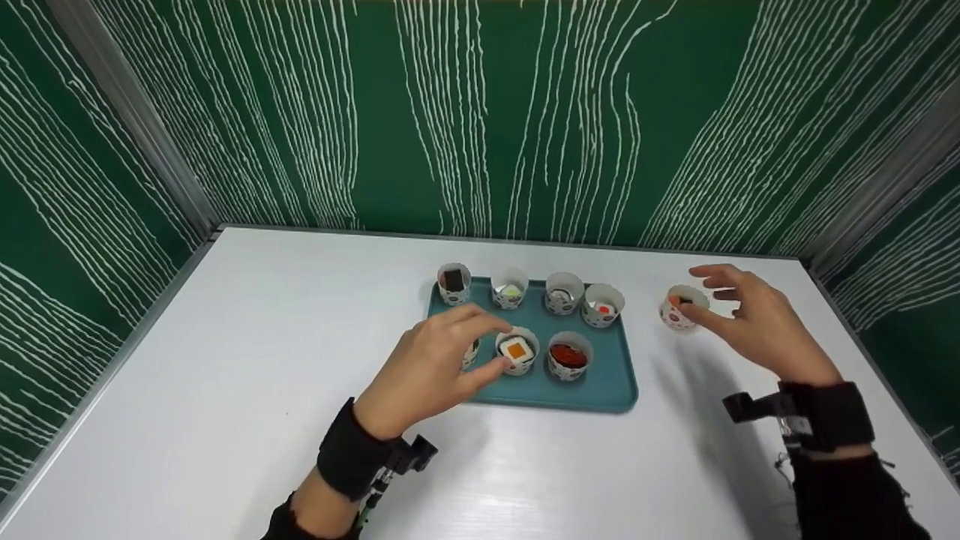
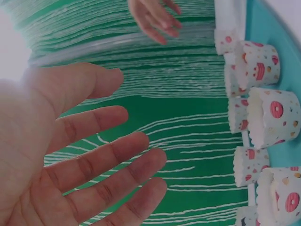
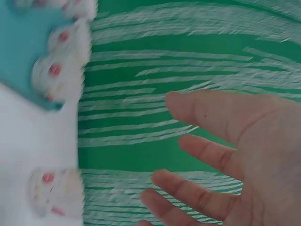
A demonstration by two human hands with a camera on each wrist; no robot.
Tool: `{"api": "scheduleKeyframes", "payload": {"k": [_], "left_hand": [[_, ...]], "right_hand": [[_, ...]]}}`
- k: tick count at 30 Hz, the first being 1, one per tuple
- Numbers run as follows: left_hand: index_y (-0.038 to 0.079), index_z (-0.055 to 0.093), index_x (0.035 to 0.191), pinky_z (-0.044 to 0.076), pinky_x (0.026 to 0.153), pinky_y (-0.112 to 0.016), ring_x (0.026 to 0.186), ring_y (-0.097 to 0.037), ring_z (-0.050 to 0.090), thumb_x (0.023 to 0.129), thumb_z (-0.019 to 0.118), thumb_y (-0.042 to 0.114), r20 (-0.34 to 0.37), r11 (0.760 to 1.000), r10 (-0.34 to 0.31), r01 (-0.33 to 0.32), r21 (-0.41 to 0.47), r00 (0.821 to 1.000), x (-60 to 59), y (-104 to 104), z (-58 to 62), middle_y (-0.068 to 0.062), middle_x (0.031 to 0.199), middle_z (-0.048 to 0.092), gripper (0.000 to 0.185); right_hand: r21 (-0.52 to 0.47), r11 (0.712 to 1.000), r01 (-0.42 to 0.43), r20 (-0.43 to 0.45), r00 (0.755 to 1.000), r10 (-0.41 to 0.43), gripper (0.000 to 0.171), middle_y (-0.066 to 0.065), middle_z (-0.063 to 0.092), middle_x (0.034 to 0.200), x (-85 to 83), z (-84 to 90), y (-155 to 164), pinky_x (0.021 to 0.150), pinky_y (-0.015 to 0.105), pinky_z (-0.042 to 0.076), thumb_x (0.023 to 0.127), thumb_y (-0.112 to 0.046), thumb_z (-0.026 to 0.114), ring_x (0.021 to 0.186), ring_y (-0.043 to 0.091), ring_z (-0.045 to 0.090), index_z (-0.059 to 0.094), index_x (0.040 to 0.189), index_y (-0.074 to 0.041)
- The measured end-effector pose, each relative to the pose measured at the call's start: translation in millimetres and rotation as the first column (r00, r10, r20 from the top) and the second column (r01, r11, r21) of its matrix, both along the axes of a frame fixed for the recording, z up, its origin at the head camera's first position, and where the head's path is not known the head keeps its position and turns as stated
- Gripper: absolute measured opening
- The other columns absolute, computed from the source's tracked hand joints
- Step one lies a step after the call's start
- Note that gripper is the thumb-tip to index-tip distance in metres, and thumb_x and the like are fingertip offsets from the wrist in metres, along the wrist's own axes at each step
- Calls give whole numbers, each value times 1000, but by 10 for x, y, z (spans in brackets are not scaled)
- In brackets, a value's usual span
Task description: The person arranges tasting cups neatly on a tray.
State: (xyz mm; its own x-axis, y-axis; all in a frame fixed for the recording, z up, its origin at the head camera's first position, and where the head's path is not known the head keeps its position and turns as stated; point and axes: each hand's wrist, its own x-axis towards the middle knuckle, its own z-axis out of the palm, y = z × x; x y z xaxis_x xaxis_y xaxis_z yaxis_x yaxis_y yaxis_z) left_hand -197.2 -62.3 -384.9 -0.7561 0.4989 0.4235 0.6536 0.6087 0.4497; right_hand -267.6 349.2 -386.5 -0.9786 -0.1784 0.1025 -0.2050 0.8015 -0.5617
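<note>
**Paper Cups of Toy Sushi, Two Hands Poised**

While both hands hang over the white tabletop (image 1: 225,420) with nothing in them, the risk lies in how light the cups look. The left hand (image 1: 431,367), its grip spread with fingers relaxed and apart, sits just beside the orange-topped cup (image 1: 517,351) in the near row of the teal tray (image 1: 600,390); a careless close could likely tip that cup or knock the red-filled cup (image 1: 568,355) next to it, and a third cup is partly hidden behind the fingers. Toward the right edge, the right hand (image 1: 750,319), its grip likewise open, hovers at the lone cup (image 1: 681,306) standing off the tray; a brush from the thumb could topple it or crumple its thin scalloped wall. That cup is white paper printed with pink doughnuts, upright, with an orange-and-dark piece inside. Four more cups (image 1: 525,289) line the tray's far side, nearest the green wall (image 1: 480,112).
</note>
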Motion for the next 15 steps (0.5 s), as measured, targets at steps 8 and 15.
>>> {"api": "scheduleKeyframes", "payload": {"k": [8,15], "left_hand": [[10,75,129,65,89,-39,112,-24,75,99,80,25,-7,1000,5,-5,-19,1000,4,-26,19,-7,122,75,34],[10,75,129,64,92,-42,114,-26,75,100,79,26,5,1000,-15,15,-11,1000,-15,-45,3,-8,123,76,34]], "right_hand": [[105,994,-3,123,992,-10,81,44,47,149,-409,-146,196,105,72,45,103,-42,72,138,60,46,37,160,4],[138,990,-1,240,970,-33,90,47,40,149,-613,-293,247,105,72,44,100,-42,73,134,60,44,29,163,5]]}}
